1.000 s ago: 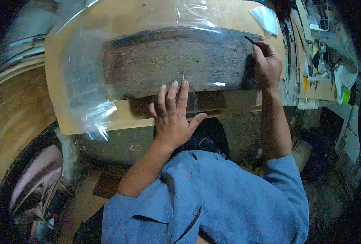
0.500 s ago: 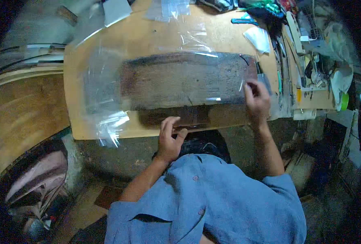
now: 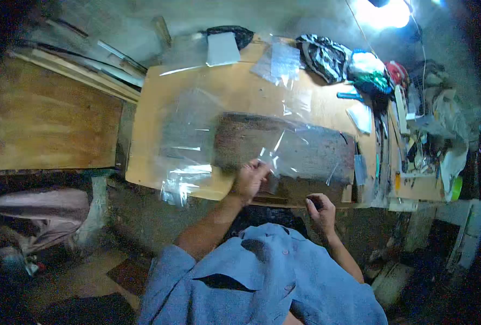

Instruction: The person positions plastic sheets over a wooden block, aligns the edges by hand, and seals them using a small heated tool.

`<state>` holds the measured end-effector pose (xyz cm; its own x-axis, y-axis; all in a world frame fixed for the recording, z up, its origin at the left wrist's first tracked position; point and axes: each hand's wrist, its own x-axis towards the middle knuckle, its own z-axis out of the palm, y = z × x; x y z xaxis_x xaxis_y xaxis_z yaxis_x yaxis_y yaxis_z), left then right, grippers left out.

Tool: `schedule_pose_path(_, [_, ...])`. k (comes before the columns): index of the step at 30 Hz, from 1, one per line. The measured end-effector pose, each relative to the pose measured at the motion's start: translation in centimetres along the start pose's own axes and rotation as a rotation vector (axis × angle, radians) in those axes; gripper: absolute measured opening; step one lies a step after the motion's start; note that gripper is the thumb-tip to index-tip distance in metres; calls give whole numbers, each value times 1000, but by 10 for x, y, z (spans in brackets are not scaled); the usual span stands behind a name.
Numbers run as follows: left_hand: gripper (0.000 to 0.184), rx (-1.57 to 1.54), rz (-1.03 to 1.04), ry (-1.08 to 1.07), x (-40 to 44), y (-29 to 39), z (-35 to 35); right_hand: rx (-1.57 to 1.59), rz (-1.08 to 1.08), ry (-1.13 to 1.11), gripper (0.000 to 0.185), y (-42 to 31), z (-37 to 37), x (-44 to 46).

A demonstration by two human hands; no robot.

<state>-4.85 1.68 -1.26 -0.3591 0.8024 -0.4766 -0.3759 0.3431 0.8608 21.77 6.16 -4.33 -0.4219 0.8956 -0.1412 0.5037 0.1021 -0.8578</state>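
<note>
My left hand [image 3: 249, 181] is over the front part of a dark, worn board [image 3: 300, 141]. Its fingers are pinched on a thin clear plastic sheet [image 3: 268, 157] with bright glints; the outline of the sheet is hard to make out. Off the front edge of the table, my right hand [image 3: 323, 212] hangs with curved fingers, thumb apart and nothing visible in it. The board lies flat on a light wooden table [image 3: 145, 141]. Left of it a pile of clear plastic [image 3: 186, 176] reaches over the table's front edge.
More clear plastic sheets [image 3: 285, 60] and a white sheet [image 3: 222, 50] lie at the back. A blue cutter [image 3: 350, 96], plastic bags [image 3: 327, 57] and long thin tools [image 3: 380, 146] crowd the right side. A wooden panel [image 3: 50, 114] stands at left.
My left hand has moved from the table edge onto the board and pinches clear plastic. My right hand has drawn back from the board's right end to the front edge. The view has shifted.
</note>
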Motion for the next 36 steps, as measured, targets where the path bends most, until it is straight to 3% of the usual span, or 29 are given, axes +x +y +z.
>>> schedule_pose_path(3, [19, -117, 171, 41, 11, 31, -48, -26, -25, -32, 21, -4, 5, 7])
schedule_pose_path(5, [16, 13, 198, 171, 2, 61, -83, -54, -47, -66, 21, -12, 10, 12])
schedule_pose_path(7, [14, -178, 269, 286, 5, 58, -122, -20, 65, -136, 22, -23, 17, 16])
schedule_pose_path(11, [11, -143, 282, 505, -11, 52, -202, -66, -146, -176, 13, -37, 37, 24])
schedule_pose_path(12, [11, -282, 295, 531, -7, 28, -231, 36, 3, -248, 14, -57, 39, 23])
schedule_pose_path(13, [11, -423, 308, 554, -8, 14, -248, 35, -9, -250, 14, -65, 45, 25])
schedule_pose_path(16, [25, -433, 326, 654, -37, 2, -258, 127, 43, -355, 22, -58, 64, 28])
schedule_pose_path(20, [25, -503, 265, 707, -54, -57, -282, 180, 176, -468, 22, -53, 83, 42])
schedule_pose_path(22, [23, -605, 208, 937, -64, -58, -259, 9, -132, -460, 21, -67, 90, 50])
schedule_pose_path(23, [23, -607, 208, 937, -70, -54, -250, 7, -134, -460, 21, -69, 93, 55])
schedule_pose_path(24, [24, -540, 189, 923, -77, -53, -242, 238, 86, -498, 20, -68, 98, 60])
schedule_pose_path(26, [26, -534, 114, 870, -84, -73, -244, 465, 310, -520, 19, -65, 107, 74])
schedule_pose_path(28, [24, -530, 85, 858, -92, -77, -242, 55, -206, -493, 17, -69, 108, 94])
schedule_pose_path(30, [12, -382, 91, 905, -94, -73, -235, 214, -128, -389, 16, -88, 113, 110])
schedule_pose_path(32, [11, -305, 133, 913, -101, -84, -237, 25, -167, -258, 19, -125, 100, 133])
schedule_pose_path(33, [11, -229, 182, 950, -102, -86, -238, -329, -263, -208, 22, -145, 88, 148])
schedule_pose_path(34, [28, -235, 234, 903, -106, -76, -235, -304, -312, -117, 23, -136, 86, 168])
schedule_pose_path(36, [36, -169, 253, 913, -108, -99, -248, -326, -348, 27, 25, -120, 85, 209])
